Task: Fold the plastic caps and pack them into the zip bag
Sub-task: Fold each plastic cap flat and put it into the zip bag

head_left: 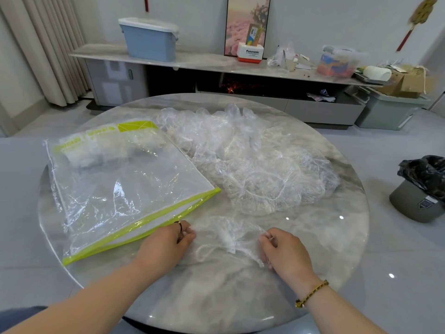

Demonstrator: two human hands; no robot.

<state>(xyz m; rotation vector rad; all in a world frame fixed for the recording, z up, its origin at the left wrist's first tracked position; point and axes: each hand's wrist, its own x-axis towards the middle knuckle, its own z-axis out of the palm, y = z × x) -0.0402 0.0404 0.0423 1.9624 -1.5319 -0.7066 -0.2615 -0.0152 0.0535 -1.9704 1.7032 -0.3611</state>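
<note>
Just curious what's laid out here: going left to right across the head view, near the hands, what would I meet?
zip bag → left hand → plastic cap → right hand → black-lined bin

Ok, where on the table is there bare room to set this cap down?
Bare table lies between the cap and the near rim; another patch runs from the right hand to the right rim, nearer than the pile. The zip bag fills the left; the pile crowds the middle.

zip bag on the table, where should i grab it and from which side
Probably pinch the green zip edge of the zip bag, coming from the near side: the bag lies flat, and that strip is its nearest, best-defined edge.
</note>
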